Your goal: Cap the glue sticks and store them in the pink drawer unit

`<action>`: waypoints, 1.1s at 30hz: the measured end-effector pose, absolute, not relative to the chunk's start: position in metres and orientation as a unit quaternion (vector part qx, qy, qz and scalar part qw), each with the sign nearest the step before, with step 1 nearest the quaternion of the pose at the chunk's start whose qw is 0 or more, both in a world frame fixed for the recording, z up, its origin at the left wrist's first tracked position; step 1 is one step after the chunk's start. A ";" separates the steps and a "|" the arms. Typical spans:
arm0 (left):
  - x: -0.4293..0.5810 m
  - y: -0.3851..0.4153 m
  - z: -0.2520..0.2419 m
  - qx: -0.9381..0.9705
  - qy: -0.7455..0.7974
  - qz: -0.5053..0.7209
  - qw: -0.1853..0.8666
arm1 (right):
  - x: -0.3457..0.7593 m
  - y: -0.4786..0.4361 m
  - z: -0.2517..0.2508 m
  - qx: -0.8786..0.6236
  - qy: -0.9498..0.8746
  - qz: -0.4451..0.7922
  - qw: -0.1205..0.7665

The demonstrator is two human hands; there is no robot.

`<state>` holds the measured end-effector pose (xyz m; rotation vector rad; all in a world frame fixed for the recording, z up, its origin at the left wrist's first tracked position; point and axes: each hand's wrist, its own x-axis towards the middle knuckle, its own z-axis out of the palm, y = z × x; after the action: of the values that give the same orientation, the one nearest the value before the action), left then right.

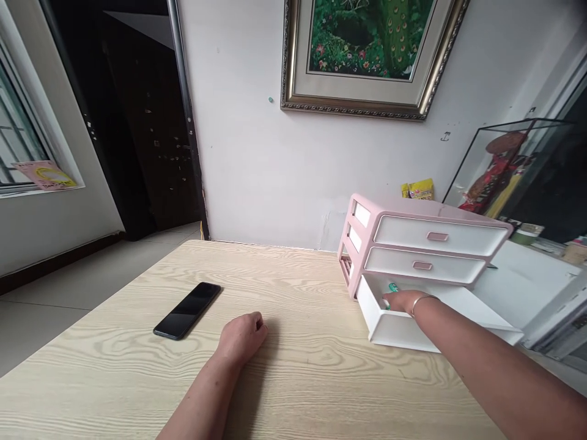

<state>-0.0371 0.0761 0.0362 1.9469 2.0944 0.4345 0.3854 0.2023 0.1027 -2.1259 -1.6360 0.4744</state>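
A pink three-drawer organiser (415, 214) stands on the light wooden table (293, 379) at the right. Its bottom white drawer (398, 330) is pulled out toward me. My right hand (400, 300) reaches into that drawer with its fingers closed around a small green object (393, 287) that I cannot name. A thin bangle sits on that wrist. My left hand (242, 336) rests on the table in a loose fist, holding nothing. It lies just right of a black phone (188, 310) lying flat, screen up.
The table's far edge meets a white wall with a gold-framed green picture (371, 49). A glass case (509, 165) and a white cabinet (527, 275) stand at the right. A dark doorway (137, 122) opens at the left, with tiled floor below.
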 end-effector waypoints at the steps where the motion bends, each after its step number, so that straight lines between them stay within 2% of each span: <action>1: -0.037 0.076 0.038 0.668 0.718 0.150 0.124 | 0.385 0.200 0.105 -0.760 -0.600 0.171 0.184; 5: -0.036 0.074 0.044 0.668 0.718 0.148 0.129 | 0.386 0.191 0.117 -0.735 -0.654 0.146 0.102; 11: -0.037 0.072 0.049 0.665 0.719 0.143 0.141 | 0.404 0.172 0.137 -0.723 -0.685 0.043 0.082; 14: -0.036 0.072 0.048 0.664 0.717 0.150 0.148 | 0.407 0.152 0.156 -0.712 -0.690 -0.074 0.112; 17: -0.036 0.073 0.047 0.658 0.718 0.164 0.156 | 0.390 0.123 0.180 -0.710 -0.657 -0.135 0.216; 21: -0.036 0.073 0.047 0.645 0.720 0.192 0.169 | 0.333 0.081 0.194 -0.686 -0.628 0.031 0.367; 24: -0.038 0.073 0.045 0.643 0.714 0.216 0.176 | 0.276 0.060 0.182 -0.612 -0.633 0.208 0.425; 26: -0.040 0.074 0.041 0.636 0.705 0.253 0.185 | 0.236 0.053 0.165 -0.579 -0.647 0.297 0.397; 29: -0.044 0.076 0.035 0.613 0.694 0.321 0.199 | 0.178 0.053 0.137 -0.581 -0.657 0.385 0.290; 33: -0.053 0.082 0.032 0.587 0.701 0.356 0.193 | 0.122 0.063 0.101 -0.615 -0.678 0.361 0.179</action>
<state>-0.0531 0.0817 0.0323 1.6464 1.9664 0.9996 0.1219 0.0632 0.1014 -1.7379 -1.9157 1.0212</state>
